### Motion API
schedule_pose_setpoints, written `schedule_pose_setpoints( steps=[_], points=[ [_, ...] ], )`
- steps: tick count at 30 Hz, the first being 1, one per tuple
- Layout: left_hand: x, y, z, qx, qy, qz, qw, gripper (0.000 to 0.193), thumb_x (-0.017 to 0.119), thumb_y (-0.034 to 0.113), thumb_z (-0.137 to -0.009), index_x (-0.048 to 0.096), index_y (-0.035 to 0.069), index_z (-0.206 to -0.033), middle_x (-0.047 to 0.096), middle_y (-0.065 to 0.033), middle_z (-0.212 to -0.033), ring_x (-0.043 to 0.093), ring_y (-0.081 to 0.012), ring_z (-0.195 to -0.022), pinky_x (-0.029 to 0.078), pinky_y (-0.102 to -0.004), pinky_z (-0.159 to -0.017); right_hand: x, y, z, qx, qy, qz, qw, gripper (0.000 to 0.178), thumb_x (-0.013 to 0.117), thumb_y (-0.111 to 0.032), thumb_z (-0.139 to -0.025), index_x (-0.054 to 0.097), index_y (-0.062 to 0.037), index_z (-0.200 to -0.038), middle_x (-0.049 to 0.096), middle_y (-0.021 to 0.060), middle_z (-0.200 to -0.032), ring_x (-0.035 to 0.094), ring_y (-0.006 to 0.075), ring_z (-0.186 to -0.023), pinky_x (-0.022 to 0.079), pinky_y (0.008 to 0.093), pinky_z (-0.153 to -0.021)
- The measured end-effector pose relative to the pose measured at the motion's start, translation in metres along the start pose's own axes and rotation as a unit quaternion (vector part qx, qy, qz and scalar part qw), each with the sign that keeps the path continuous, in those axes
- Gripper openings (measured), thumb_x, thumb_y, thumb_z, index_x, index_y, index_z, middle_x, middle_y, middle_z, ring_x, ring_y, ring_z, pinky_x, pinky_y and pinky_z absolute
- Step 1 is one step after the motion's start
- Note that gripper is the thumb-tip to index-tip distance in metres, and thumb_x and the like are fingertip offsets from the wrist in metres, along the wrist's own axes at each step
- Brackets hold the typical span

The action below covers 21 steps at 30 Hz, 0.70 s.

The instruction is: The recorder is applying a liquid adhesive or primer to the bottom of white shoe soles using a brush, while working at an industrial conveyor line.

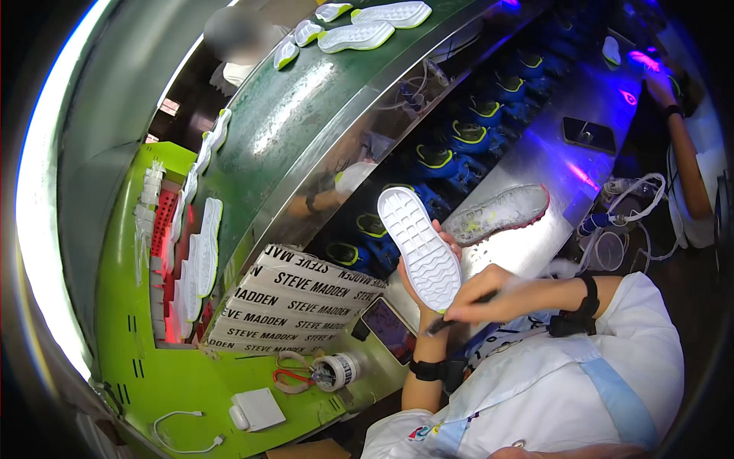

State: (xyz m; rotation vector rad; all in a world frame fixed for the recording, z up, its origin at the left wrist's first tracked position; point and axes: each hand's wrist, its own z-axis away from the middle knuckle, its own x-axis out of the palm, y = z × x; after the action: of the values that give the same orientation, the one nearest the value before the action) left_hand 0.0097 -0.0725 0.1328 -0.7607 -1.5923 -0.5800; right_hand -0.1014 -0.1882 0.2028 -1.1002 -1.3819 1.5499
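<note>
A white shoe sole (420,249) with a grid-and-zigzag tread stands tilted in front of me, tread showing. My left hand (413,292) is closed around it from behind; the sole covers much of that hand. At the sole's lower end, my right hand (489,294) grips a slim dark-handled tool (439,327), whose working tip I cannot make out clearly. Right of the sole lies a grey, stained sole-shaped piece (501,214) with a reddish edge, on the metal bench (547,168).
Blue shoes (470,134) line a dark channel beyond. More white soles (355,37) lie on the green conveyor (283,99). Nearer left stand a printed carton (287,306), scissors (294,376), a jar (336,371) and a phone (388,329). Another person's hand (659,88) works at far right.
</note>
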Motion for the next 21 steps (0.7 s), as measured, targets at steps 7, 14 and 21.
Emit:
schedule_pose_setpoints(
  steps=[7,14,21],
  points=[
    [0.016,0.018,-0.005,-0.100,0.005,-0.192,0.976,0.070,0.050,0.038,-0.080,0.033,-0.002,-0.134,0.045,-0.0219,-0.128,0.051,-0.0309,-0.103,0.047,-0.0439,-0.085,-0.032,-0.016,0.000,-0.043,-0.008,0.000,0.999,0.015,0.057,-0.010,-0.084,0.067,0.0003,-0.087,0.066,0.0071,-0.075,0.062,0.0128,-0.065,0.049,0.0250,-0.063],
    [0.035,0.018,-0.025,-0.302,0.109,-0.184,0.929,0.049,0.047,0.021,-0.080,0.049,-0.007,-0.120,0.059,-0.0216,-0.112,0.062,-0.0294,-0.096,0.048,-0.0366,-0.089,-0.037,-0.021,0.013,-0.123,-0.051,0.155,0.979,0.011,0.058,-0.006,-0.082,0.064,0.0027,-0.082,0.064,0.0137,-0.077,0.062,0.0248,-0.069,0.048,0.0291,-0.062],
    [0.062,0.009,-0.037,-0.413,0.280,-0.397,0.770,0.029,0.058,0.022,-0.081,0.062,-0.002,-0.097,0.066,-0.0118,-0.089,0.064,-0.0188,-0.073,0.052,-0.0273,-0.067,-0.058,-0.024,0.020,-0.207,-0.052,0.157,0.964,0.012,0.059,-0.005,-0.083,0.064,0.0025,-0.090,0.063,0.0151,-0.097,0.063,0.0265,-0.085,0.050,0.0306,-0.075]
  ],
)
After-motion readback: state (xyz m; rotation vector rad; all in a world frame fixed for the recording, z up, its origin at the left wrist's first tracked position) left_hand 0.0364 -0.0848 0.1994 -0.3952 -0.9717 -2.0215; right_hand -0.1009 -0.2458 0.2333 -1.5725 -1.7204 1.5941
